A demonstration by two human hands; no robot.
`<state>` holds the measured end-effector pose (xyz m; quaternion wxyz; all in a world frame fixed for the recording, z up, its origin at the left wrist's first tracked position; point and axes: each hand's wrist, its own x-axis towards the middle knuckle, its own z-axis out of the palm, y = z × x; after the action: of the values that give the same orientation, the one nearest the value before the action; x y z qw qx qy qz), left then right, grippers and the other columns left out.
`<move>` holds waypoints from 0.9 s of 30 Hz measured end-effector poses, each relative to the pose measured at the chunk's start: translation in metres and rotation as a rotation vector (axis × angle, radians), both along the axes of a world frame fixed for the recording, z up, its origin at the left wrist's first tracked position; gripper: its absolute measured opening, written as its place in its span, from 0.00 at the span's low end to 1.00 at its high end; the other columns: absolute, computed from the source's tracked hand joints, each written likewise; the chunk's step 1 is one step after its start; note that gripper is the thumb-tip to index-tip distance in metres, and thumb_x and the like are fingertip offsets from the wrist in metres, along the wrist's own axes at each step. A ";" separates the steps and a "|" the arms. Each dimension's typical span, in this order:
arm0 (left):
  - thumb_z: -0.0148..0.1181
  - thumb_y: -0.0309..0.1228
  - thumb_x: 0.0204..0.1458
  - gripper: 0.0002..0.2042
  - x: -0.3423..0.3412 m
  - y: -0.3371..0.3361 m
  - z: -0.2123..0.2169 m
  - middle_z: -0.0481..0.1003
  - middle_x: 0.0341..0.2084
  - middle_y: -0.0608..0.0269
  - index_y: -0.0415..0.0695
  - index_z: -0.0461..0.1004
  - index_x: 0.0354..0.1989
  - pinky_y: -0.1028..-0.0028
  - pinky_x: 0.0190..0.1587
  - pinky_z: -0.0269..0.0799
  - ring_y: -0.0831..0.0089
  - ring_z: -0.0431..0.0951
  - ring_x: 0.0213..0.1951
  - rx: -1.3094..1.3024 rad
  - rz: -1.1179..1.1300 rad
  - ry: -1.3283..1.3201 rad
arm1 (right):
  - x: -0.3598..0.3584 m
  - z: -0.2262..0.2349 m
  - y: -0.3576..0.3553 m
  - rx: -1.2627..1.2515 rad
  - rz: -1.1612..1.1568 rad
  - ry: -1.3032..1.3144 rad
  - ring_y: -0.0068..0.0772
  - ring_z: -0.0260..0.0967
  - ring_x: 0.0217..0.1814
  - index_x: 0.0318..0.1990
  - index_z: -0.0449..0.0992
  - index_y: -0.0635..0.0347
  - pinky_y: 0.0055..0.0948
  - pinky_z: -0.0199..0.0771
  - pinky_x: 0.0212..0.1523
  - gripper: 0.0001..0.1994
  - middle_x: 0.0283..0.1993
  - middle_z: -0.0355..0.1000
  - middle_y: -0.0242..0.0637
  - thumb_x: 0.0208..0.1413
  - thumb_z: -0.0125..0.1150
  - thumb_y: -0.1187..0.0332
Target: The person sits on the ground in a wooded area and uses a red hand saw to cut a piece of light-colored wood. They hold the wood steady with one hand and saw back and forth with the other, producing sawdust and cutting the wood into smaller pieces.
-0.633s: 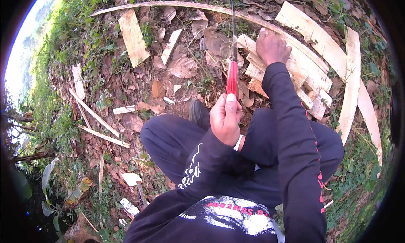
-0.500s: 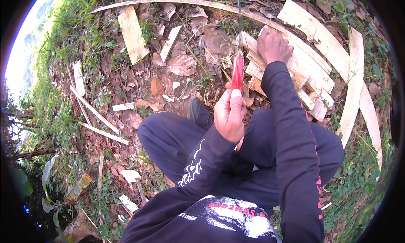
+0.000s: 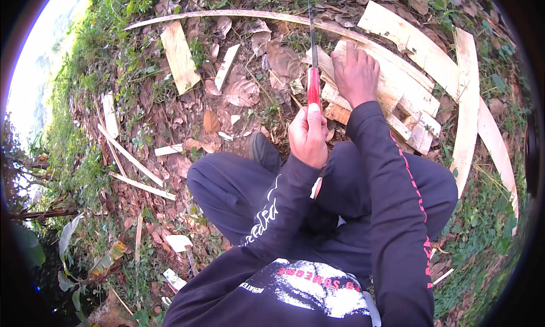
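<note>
My left hand (image 3: 308, 135) is closed around the red handle of a long, narrow blade tool that looks like a saw (image 3: 313, 87). Its dark blade points away from me and shows nearly edge-on, beside the left end of the stacked wood. On top of the pale wooden boards (image 3: 402, 80) rests my right hand (image 3: 356, 74), with fingers stretched forward and laid on the upper board. The pile of short cut pieces (image 3: 419, 138) lies under and beside that hand, in front of my right knee. Part of the stack is hidden by my right hand and sleeve.
A long thin strip (image 3: 238, 13) curves across the far side. Two long boards (image 3: 466, 100) (image 3: 413, 38) cross at the right. To the left, a flat board (image 3: 180, 57) and several slivers (image 3: 131, 155) lie on dry leaves. My crossed legs (image 3: 227, 185) take up the near middle.
My right hand has gone from curled up to fingers stretched out on the boards. The red-handled tool has tilted slightly, still in my left hand. The whole view has shifted a little.
</note>
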<state>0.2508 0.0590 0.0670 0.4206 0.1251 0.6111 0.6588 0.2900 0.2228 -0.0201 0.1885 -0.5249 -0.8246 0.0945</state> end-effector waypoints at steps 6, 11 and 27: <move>0.47 0.40 0.69 0.18 -0.010 0.001 -0.006 0.63 0.14 0.74 0.42 0.66 0.27 0.81 0.19 0.52 0.87 0.57 0.15 -0.012 -0.083 0.113 | -0.016 0.027 0.014 -0.410 -0.233 -0.102 0.51 0.65 0.61 0.60 0.71 0.60 0.55 0.51 0.64 0.32 0.53 0.72 0.50 0.65 0.39 0.41; 0.46 0.39 0.69 0.18 -0.010 0.003 0.000 0.63 0.16 0.74 0.42 0.66 0.27 0.81 0.20 0.52 0.88 0.57 0.16 -0.049 -0.099 0.156 | -0.031 0.017 0.005 -0.260 -0.317 -0.109 0.52 0.67 0.60 0.55 0.75 0.59 0.54 0.51 0.62 0.33 0.54 0.73 0.53 0.66 0.34 0.41; 0.48 0.35 0.68 0.16 -0.006 -0.057 0.051 0.63 0.18 0.74 0.41 0.67 0.27 0.82 0.22 0.51 0.88 0.57 0.19 -0.255 -0.208 0.166 | -0.032 -0.011 0.018 -0.159 -0.327 -0.093 0.47 0.68 0.53 0.49 0.76 0.62 0.50 0.55 0.57 0.25 0.51 0.74 0.50 0.67 0.36 0.53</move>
<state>0.2445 0.0024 0.1181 0.4467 0.1873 0.7061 0.5165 0.2580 0.2405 -0.0308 0.1210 -0.6688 -0.7262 0.1032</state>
